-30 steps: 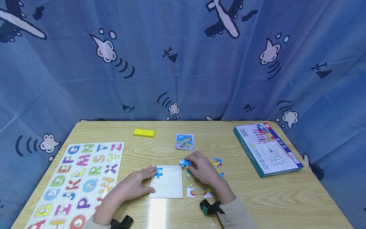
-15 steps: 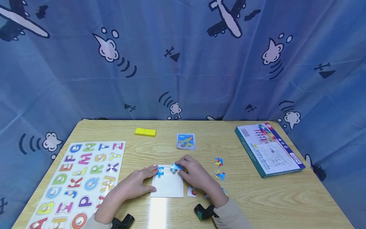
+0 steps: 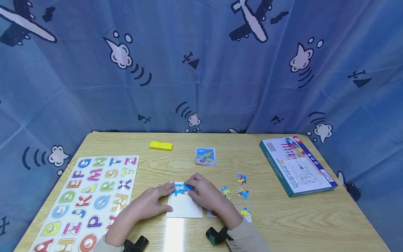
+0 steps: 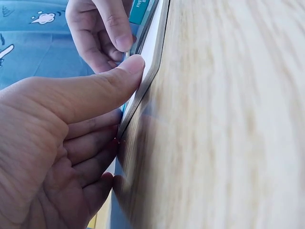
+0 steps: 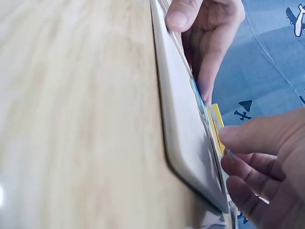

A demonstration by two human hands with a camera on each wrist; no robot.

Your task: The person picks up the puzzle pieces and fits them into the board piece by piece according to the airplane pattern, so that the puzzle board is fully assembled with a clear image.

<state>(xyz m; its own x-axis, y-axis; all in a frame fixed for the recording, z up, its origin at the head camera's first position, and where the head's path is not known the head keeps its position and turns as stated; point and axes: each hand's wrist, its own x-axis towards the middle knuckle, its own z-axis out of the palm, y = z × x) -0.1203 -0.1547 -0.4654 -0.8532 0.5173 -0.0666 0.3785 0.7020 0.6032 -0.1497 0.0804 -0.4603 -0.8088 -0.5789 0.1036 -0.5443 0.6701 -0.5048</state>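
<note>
A white square puzzle tray [image 3: 185, 209] lies in front of me on the wooden table. My left hand [image 3: 149, 202] rests along its left side, fingers at the upper left corner and thumb lower down on the edge. Beside those fingertips a blue puzzle piece [image 3: 177, 190] sits in the tray's corner. With thumb and fingers my right hand [image 3: 206, 193] pinches another blue puzzle piece [image 3: 188, 188] at the tray's top edge, close against the first. The right wrist view shows the right hand [image 5: 264, 162] just over the tray [image 5: 186, 119]; its fingers partly hide that piece.
Several loose puzzle pieces, such as a yellow and blue one [image 3: 225, 191], lie right of the tray. Behind it are an airplane picture card [image 3: 206, 156] and a yellow block [image 3: 161, 145]. A letter board [image 3: 100, 196] stands left, a boxed set [image 3: 297, 166] right.
My right hand has carried the blue puzzle piece leftward from the table beside the tray onto the tray's top edge, next to the first piece. The left hand has stayed in place.
</note>
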